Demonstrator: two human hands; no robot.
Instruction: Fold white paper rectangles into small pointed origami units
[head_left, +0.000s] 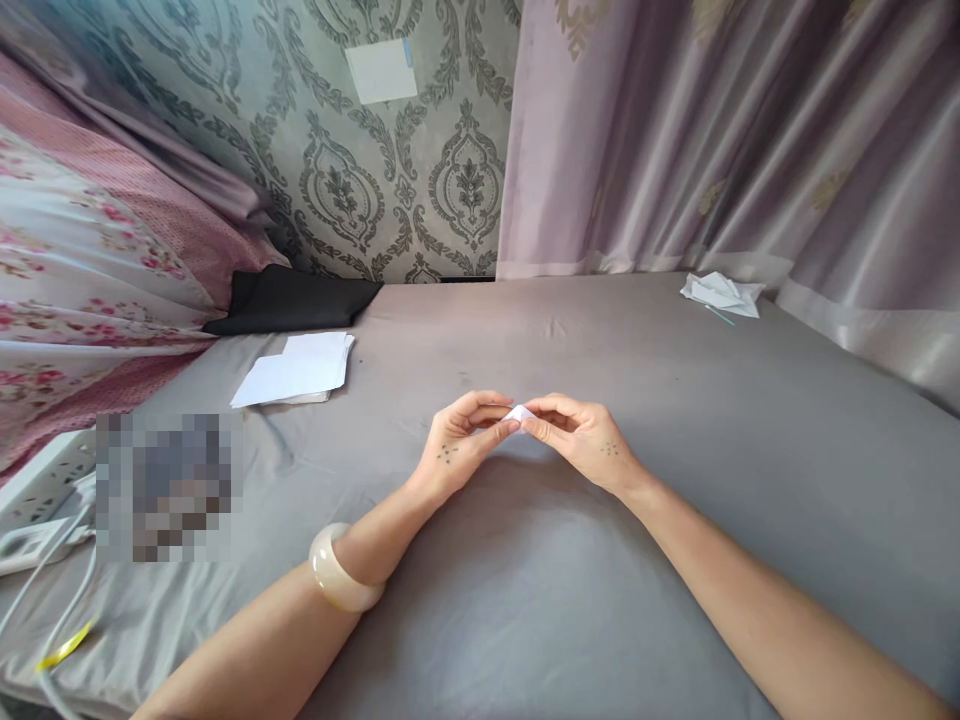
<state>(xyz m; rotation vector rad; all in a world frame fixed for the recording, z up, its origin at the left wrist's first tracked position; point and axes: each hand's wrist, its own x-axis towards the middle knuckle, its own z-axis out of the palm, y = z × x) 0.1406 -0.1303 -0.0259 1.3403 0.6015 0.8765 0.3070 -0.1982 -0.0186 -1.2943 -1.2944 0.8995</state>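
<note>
Between my two hands is a small piece of folded white paper (520, 413), its top coming to a point. My left hand (466, 440) pinches its left side between thumb and fingers. On the opposite side my right hand (583, 437) grips it the same way, so the fingertips almost meet. Much of the paper is hidden behind the thumbs. Both hands are held over the grey sheet (585, 580), and a pale bangle (337, 570) circles my left wrist.
A stack of white paper (296, 367) lies at the left, before a folded black cloth (300, 298). Folded white papers (721, 293) rest at the far right near the curtain (645, 130). A power strip (45, 480) with white cables sits at the left edge, beside a blurred-out patch.
</note>
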